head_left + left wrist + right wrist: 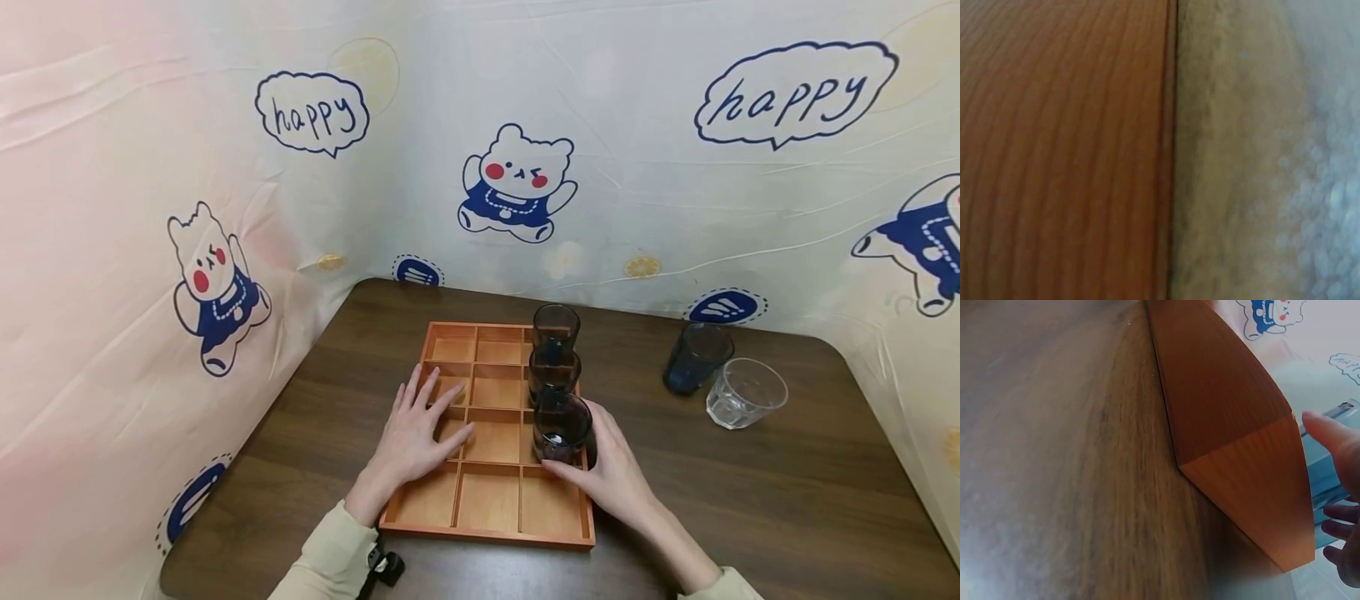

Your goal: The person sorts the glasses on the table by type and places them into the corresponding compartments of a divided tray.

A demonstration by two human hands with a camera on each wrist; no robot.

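A wooden tray (487, 536) divided into square compartments lies on the table. Down its right column stand three dark tinted glasses: a far glass (557, 327), a middle glass (553, 373) and a near glass (562, 427). My right hand (617, 467) grips the near glass low from the right, thumb on the front side. In the right wrist view its thumb and fingers show beside bluish glass (1324, 472), past the tray's corner (1254, 487). Over the left column, my left hand (411, 437) rests with fingers spread. The left wrist view holds only blurred wood (1066, 150) close up.
To the right of the tray, a dark tinted glass (697, 358) and a clear glass (746, 393) stand close together on the brown table (817, 500). A printed cloth (637, 192) hangs behind and at the sides. Near the left sleeve lies a small black object (390, 568).
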